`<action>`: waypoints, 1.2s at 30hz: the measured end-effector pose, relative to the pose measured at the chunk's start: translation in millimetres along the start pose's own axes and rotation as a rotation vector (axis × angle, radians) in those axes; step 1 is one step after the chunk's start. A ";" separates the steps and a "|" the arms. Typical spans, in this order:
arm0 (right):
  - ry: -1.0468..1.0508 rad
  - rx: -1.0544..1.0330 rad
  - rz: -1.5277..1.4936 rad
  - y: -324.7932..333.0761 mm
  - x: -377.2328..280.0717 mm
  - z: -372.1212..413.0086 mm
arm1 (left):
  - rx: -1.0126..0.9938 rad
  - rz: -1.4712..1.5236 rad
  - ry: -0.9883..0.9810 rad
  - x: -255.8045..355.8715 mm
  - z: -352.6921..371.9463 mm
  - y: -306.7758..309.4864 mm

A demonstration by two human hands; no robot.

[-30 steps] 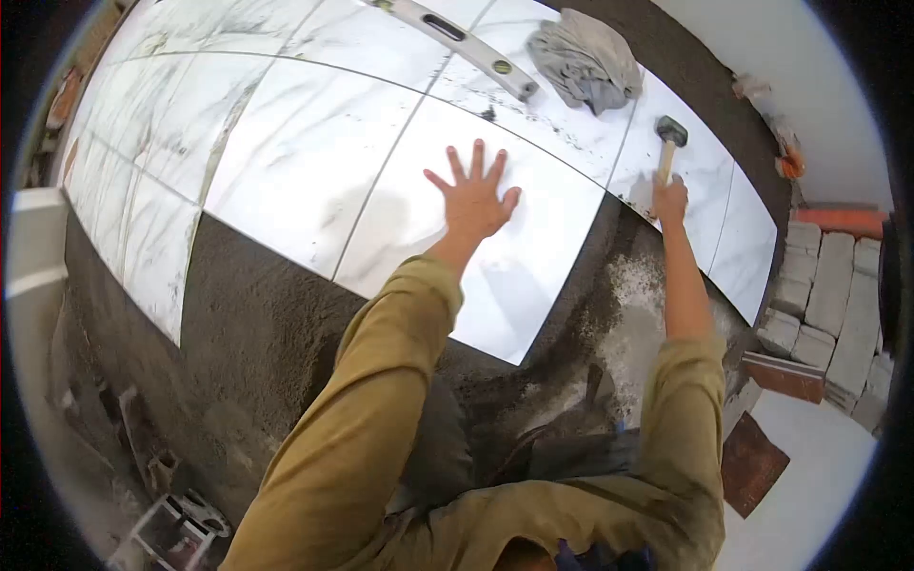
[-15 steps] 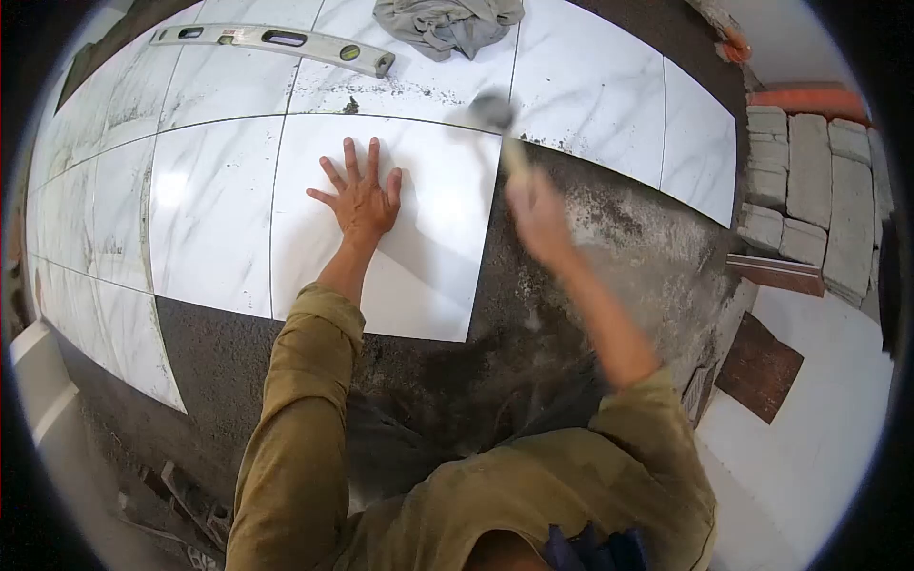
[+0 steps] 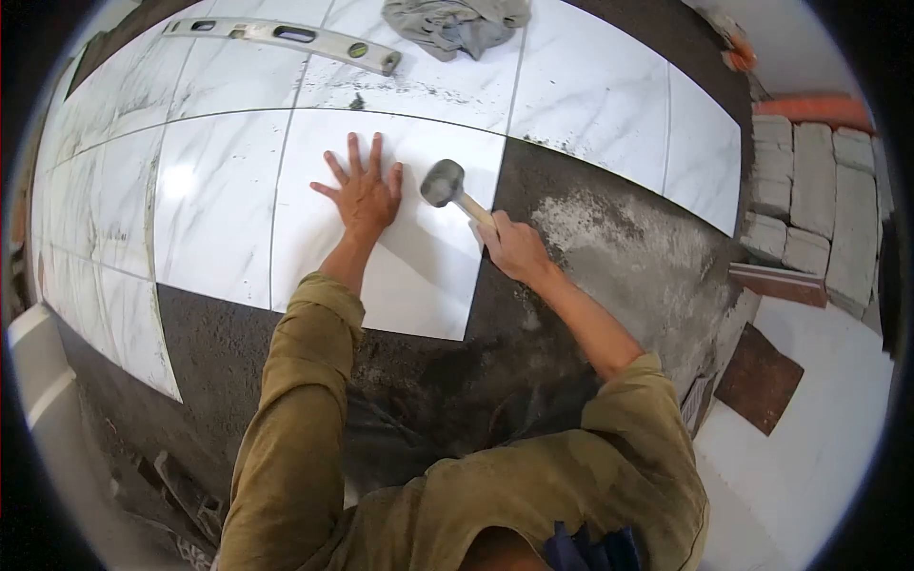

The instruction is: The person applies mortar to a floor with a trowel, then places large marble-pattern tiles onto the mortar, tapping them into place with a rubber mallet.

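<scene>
My left hand [image 3: 366, 197] lies flat on a white marbled tile [image 3: 419, 276], its fingers spread. That tile borders other tiles on its left and far sides, with dark mortar along its right and near edges. In my right hand [image 3: 515, 247] is the light wooden handle of a mallet [image 3: 443, 183]. The mallet's grey head is over the right part of the same tile; whether it touches the surface I cannot tell.
A spirit level [image 3: 286, 38] and a grey cloth [image 3: 455, 27] rest on the far tiles. Grey blocks [image 3: 812, 181] are stacked at the right, near a brown tile piece [image 3: 759, 379]. Rough mortar [image 3: 619, 238] spreads right of the tile. Scraps lie at the lower left.
My right hand has brought the mallet left and nearer to me, from the tile's far right corner to over its right part. My left hand stays flat on the tile.
</scene>
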State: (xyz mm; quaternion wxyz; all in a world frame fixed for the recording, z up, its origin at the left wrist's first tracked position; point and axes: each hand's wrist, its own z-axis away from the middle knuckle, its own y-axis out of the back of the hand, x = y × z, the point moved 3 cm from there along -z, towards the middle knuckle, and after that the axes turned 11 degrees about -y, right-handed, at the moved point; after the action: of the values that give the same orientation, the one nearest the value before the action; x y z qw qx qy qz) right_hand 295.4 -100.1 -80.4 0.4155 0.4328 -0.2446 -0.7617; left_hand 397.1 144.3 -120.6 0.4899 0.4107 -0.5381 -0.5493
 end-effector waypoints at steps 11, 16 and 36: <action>0.035 0.045 0.008 -11.4 -15.4 12.1 | 0.120 0.092 -0.008 -7.5 5.1 -0.8; 0.001 0.043 -0.081 -15.1 -12.5 18.7 | 0.119 0.114 -0.011 -7.6 10.3 4.2; 0.130 0.113 0.072 -15.1 -35.6 36.3 | 0.064 -0.006 0.190 -57.4 32.1 -3.0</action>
State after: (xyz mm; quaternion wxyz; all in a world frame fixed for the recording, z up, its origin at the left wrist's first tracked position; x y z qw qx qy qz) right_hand 267.7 -61.5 -56.9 0.4326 0.4951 -0.2749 -0.7015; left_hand 375.8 206.4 -125.2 0.5236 0.4782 -0.5052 -0.4918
